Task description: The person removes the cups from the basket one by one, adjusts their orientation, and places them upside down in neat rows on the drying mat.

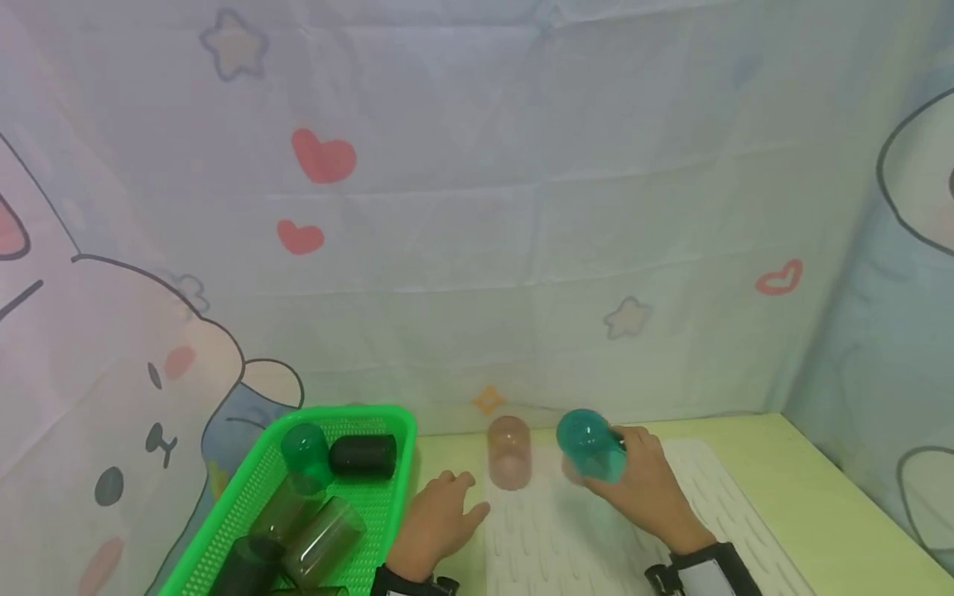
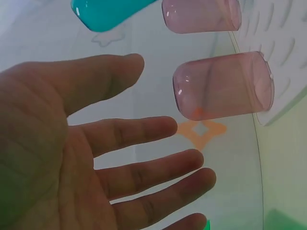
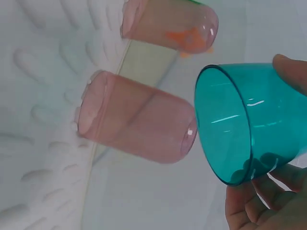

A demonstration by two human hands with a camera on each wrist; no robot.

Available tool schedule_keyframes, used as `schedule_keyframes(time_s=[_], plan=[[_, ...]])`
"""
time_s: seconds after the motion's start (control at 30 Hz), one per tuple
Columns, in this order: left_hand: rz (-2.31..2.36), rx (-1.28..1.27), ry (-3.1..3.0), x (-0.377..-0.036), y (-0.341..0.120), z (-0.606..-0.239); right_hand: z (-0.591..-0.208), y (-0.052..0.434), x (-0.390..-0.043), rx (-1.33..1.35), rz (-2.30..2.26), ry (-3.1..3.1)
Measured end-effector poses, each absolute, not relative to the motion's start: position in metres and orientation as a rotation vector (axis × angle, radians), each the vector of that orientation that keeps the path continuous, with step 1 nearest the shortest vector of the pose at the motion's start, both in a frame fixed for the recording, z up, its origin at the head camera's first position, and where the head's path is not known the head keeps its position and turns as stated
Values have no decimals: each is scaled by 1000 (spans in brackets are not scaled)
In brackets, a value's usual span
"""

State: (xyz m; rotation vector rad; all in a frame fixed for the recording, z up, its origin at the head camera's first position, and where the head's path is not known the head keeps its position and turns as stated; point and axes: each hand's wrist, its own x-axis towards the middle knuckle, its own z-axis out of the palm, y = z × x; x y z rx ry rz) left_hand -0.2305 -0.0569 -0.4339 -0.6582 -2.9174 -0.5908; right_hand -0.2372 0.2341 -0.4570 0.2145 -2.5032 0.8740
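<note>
My right hand [image 1: 652, 488] grips a teal see-through cup [image 1: 589, 447], mouth downward, above the white ridged mat [image 1: 551, 550]. Thumb and fingers lie on opposite sides of its wall in the right wrist view. Two pink see-through cups stand upside down on the mat. One pink cup [image 1: 510, 454] is at the mat's back left; the other pink cup [image 3: 139, 117] is largely hidden behind the teal one in the head view. Between the basket and the mat, my left hand [image 1: 438, 523] hovers with fingers spread, holding nothing. Its fingertips [image 2: 192, 159] are apart from the nearer pink cup.
A green basket [image 1: 407, 463] stands at the left. Inside lie a green cup [image 1: 306, 451], a black cup [image 1: 363, 457], a clear brownish cup [image 1: 325, 542] and other dark cups. A printed cloth [image 1: 447, 207] rises behind the pale yellow table [image 1: 775, 455].
</note>
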Motion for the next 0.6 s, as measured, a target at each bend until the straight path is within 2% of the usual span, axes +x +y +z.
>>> schedule_keyframes(time_s=[0.33,0.6], plan=[[-584,-697,-2947,-231,-54,-437,-456,277,-236,-30,1062,-2466],[-549,-689,-2977,-231,-54,-440,-473,301,-255,-160,1090,-2521]])
